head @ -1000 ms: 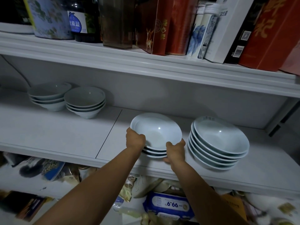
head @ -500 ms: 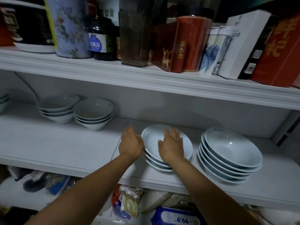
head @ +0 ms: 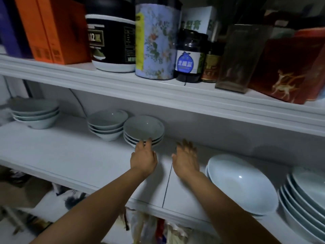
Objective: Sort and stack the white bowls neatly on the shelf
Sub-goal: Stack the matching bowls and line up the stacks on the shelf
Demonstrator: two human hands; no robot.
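Several stacks of white bowls stand on the white middle shelf [head: 84,161]. A small stack of shallow bowls [head: 143,131] sits at the back centre, with another small stack [head: 107,123] to its left and a third [head: 36,112] at the far left. My left hand [head: 143,156] reaches with straight fingers, its fingertips at the front rim of the centre stack. My right hand [head: 186,158] hovers flat and empty over the bare shelf, right of that stack. A short stack of wide bowls [head: 241,182] lies at my right forearm, and a taller stack [head: 306,196] is at the right edge.
The upper shelf [head: 158,92] hangs low over the bowls and carries orange boxes [head: 51,29], a black tub [head: 112,41], a floral tin [head: 156,43], dark jars [head: 190,55] and red boxes [head: 288,67]. Packets and bags crowd the space below the middle shelf.
Both hands let go of the short stack of wide bowls, which now rests on the shelf. They moved left and back toward the centre small stack, and the view swung left.
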